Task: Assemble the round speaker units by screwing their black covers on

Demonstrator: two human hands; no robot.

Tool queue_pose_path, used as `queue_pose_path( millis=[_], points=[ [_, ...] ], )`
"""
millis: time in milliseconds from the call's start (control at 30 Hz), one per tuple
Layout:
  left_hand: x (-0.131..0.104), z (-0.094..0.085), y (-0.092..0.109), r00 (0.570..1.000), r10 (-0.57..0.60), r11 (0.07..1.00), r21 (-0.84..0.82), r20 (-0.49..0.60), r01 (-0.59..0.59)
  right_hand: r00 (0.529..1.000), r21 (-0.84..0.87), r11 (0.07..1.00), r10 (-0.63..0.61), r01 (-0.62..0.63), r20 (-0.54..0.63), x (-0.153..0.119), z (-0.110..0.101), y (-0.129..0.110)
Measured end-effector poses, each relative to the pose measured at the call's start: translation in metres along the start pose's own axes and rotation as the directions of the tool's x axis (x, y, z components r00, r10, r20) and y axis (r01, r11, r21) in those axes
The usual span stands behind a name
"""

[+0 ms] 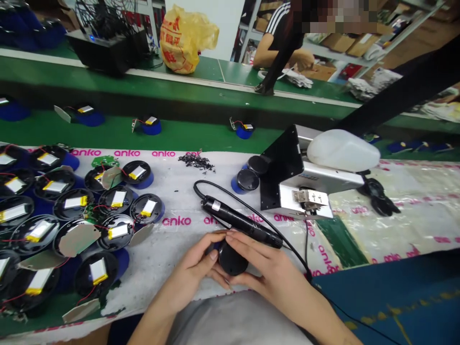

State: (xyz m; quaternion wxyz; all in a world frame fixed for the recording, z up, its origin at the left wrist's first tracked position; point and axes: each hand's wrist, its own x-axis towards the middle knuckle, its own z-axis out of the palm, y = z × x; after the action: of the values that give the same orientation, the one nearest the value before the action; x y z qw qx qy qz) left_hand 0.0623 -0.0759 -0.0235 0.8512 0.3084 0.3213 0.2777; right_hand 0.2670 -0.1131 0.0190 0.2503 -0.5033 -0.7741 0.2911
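Observation:
Both of my hands are wrapped round a round black-topped unit (233, 258) near the front edge of the table. My left hand (201, 261) grips its left side, with the thumb against the rim. On the other side, my right hand (260, 258) holds it with the fingers along the top and right edge. Just beyond the hands lies a black electric screwdriver (240, 221) with a looping cable. Two more black-topped blue units, one of them at the front (247, 180), stand beside a metal screw-feeding machine (305, 184).
Many blue units with batteries (117, 230) crowd the left. A pile of small black parts (197, 162) lies at mid-table. Behind runs a green belt (194, 132) with spaced units. A yellow bag (185, 40) and a person's arm (266, 52) are across it.

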Motion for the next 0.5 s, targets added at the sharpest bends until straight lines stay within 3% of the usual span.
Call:
queue_pose_path(
  millis=[200, 367, 433, 500],
  points=[
    [-0.006, -0.002, 0.001, 1.000, 0.011, 0.999, 0.034, 0.011, -0.012, 0.999, -0.077, 0.997, 0.017, -0.014, 0.039, 0.003, -0.001, -0.003],
    [-0.012, -0.004, 0.002, 0.992, 0.014, 0.975, 0.218, 0.126, -0.042, 0.998, -0.303, 0.953, 0.008, 0.013, 0.068, 0.005, 0.003, -0.006],
    [-0.010, 0.002, 0.000, 0.998, 0.012, 0.965, 0.262, 0.062, -0.028, 0.997, -0.399, 0.916, -0.010, 0.038, 0.071, 0.004, 0.006, -0.008],
    [-0.005, 0.013, -0.003, 0.995, 0.043, 0.956, 0.294, -0.091, -0.015, 0.998, -0.437, 0.899, -0.002, 0.027, 0.057, 0.000, 0.006, -0.010]
  ],
)
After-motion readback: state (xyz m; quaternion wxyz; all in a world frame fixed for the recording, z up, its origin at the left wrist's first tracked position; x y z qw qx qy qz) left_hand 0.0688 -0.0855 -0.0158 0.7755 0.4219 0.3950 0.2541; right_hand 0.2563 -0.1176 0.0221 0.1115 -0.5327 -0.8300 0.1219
